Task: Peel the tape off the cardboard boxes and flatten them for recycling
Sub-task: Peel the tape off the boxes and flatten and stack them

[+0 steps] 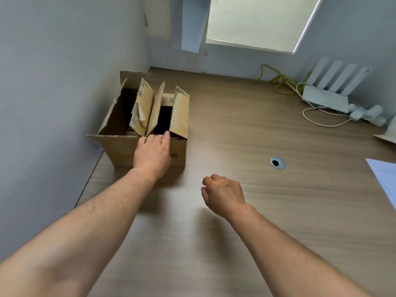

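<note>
Farthest left: a plain pale wall (pixel 53 82) runs along the left edge of the worktop (pixel 235 129), a brown wood-grain surface.
Cardboard box (pixel 120 151): stands upright on the worktop at the left, hard against the wall. The top is open and the inside is dark.
Flaps (pixel 181 112): several stand upright or lean over the opening, and one at the near left corner is folded outward. Whether this is one box or two set side by side cannot be told.
Loose strip (pixel 141 116): a pale curled piece hangs off a middle flap. Whether it is tape or torn paper cannot be told.
Left hand (pixel 153 155): laid against the near wall of the box, back of the hand uppermost, fingertips at the top rim beside the middle flaps. Whether the fingers hook over the rim cannot be told.
Right hand (pixel 222 194): right of the box and apart from it, above bare worktop, fingers curled under into a loose fist with nothing in it. Its shadow lies on the surface just below.
Grommet (pixel 278 162): a round grey cable port set in the worktop, right of the right hand.
Window blind (pixel 257 20): pale and drawn down, on the back wall.
Yellow cable (pixel 278 80): loosely tangled at the back edge.
Router (pixel 327 97): white, four antennas raised, in the far right corner, with white leads trailing from it.
Paper (pixel 383 179): a white sheet at the right edge, partly out of view.
</note>
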The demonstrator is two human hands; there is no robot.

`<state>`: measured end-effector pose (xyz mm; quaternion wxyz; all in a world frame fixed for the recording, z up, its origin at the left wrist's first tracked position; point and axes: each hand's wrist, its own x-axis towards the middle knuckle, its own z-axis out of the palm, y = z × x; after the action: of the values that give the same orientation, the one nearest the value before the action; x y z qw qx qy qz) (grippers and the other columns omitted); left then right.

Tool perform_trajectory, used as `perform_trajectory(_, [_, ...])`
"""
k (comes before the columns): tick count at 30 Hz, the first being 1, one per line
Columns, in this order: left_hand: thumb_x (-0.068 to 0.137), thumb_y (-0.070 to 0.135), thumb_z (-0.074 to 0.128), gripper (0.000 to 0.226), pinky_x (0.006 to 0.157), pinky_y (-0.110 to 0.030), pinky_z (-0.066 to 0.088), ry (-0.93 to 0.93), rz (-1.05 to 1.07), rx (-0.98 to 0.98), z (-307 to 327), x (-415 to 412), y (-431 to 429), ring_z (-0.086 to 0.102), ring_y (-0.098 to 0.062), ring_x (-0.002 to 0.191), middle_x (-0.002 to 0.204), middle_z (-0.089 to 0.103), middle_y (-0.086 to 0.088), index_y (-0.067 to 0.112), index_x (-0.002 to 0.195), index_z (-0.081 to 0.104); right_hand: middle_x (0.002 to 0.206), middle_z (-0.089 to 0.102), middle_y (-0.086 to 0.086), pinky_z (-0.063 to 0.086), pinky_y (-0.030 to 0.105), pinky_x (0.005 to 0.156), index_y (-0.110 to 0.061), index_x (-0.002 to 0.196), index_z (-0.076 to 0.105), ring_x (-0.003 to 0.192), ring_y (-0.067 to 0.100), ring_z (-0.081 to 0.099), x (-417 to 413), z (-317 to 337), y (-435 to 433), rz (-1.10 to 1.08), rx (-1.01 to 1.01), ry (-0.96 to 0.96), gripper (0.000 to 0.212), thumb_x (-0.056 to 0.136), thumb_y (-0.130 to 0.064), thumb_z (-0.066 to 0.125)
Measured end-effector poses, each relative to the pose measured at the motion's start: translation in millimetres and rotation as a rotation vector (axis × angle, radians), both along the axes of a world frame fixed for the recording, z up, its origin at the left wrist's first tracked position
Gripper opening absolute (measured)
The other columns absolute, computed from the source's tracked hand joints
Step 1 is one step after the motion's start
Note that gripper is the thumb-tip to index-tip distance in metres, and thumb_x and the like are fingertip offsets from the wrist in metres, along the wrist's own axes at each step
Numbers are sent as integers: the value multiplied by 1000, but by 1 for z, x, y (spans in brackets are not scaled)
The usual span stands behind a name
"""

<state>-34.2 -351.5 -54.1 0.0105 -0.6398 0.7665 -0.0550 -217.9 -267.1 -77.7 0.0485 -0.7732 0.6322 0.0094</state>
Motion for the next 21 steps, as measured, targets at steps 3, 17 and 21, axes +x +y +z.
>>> perform_trajectory(3, [96, 20, 45, 38, 93, -40, 28, -35, 6, -42, -3, -9, 1, 47, -23, 117, 122, 55, -2, 19, 134, 46, 113, 59, 4, 36, 32, 69, -15, 116, 56, 101, 28, 57, -4, -1, 2, -28, 12, -6, 32, 100, -31, 33])
perform_trajectory(17, [97, 28, 35, 36, 81, -34, 31, 155, -165, 34, 15, -107, 162, 55, -19, 112, 122, 62, 6, 27, 130, 49, 114, 63, 4, 44, 35, 83, -24, 131, 44, 111, 26, 56, -56, 32, 54, -495, 153, -569, 59, 87, -63, 45])
perform_trajectory(21, [97, 28, 35, 31, 75, -32, 34, 198, -207, 72, 28, -123, 204, 59, -19, 109, 118, 63, 6, 26, 120, 56, 108, 63, 6, 51, 36, 79, -23, 104, 58, 96, 25, 59, -75, 35, 82, -481, 239, -687, 49, 78, -63, 49])
